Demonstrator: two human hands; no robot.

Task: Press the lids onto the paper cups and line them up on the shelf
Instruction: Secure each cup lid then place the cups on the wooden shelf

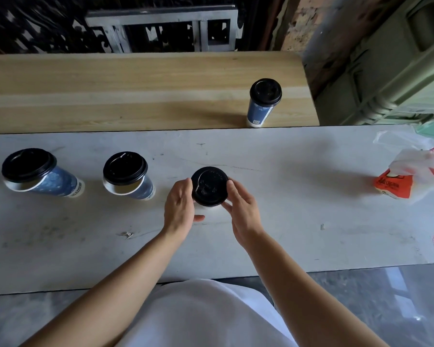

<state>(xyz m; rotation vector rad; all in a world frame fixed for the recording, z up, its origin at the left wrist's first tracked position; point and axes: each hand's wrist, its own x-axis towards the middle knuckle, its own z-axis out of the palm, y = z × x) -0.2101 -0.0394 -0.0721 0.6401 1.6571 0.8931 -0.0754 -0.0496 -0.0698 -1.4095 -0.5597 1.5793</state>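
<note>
Lid (209, 185), black, at frame centre, is gripped at its rim by left hand (181, 207) and right hand (242, 216), both curled round it, atop a mostly hidden cup (207, 209).

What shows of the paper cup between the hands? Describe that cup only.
The paper cup stands upright on the grey table, seen from nearly straight above, so its black plastic lid hides nearly all of it; only a white sliver of wall shows at the near side. The lid is round, with a raised rim and embossed marks. The left hand curls round the cup's left side; the right hand grips the lid's right rim. Whether the lid is fully seated cannot be told.
</note>
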